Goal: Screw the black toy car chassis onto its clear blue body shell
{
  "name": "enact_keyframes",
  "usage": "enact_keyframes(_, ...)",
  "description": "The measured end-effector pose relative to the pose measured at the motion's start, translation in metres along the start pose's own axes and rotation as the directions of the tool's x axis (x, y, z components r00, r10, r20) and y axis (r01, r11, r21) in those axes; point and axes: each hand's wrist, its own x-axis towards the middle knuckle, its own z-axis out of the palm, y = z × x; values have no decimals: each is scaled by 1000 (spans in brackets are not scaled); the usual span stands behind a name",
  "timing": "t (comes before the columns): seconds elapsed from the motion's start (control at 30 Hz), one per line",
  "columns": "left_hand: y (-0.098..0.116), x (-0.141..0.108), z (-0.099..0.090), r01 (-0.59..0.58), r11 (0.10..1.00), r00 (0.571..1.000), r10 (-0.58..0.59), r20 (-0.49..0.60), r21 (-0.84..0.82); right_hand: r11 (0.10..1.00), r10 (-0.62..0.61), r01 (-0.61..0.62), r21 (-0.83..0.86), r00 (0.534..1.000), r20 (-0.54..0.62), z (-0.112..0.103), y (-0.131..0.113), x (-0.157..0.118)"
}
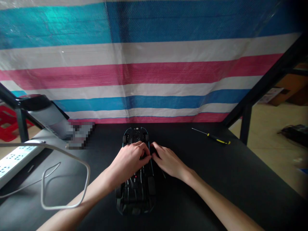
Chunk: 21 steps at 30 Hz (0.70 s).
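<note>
A toy car lies upside down on the black table, its dark underside facing up and its length pointing away from me. My left hand rests over the middle of the underside, fingers curled and thumb and fingertips drawn together; what they pinch, if anything, is hidden. At the car's right edge, my right hand has its fingers bent inward, the tips close to those of my left hand. Something dark is between its thumb and forefinger, too unclear to name. A thin light-coloured rod shows just below my right hand, mostly covered.
A yellow-and-black screwdriver lies to the right on the table. On the left are a white power strip, a looped white cable and a tilted grey bottle. A striped sheet hangs behind.
</note>
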Motion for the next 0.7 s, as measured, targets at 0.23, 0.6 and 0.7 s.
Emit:
enact_keyframes(0.23,0,14,-7,-40,998,995,35,90,57,1000,1,-1,-22,1000,4,0,0,-1)
enact_keyframes(0.6,9,10,-5,-40,978,999,37,21,204,999,1,0,-42,1000,18,0,-1,0)
enact_keyframes(0.7,14,9,-5,-8,957,1000,-1,31,291,999,3,-2,-48,1000,18,2,0,0)
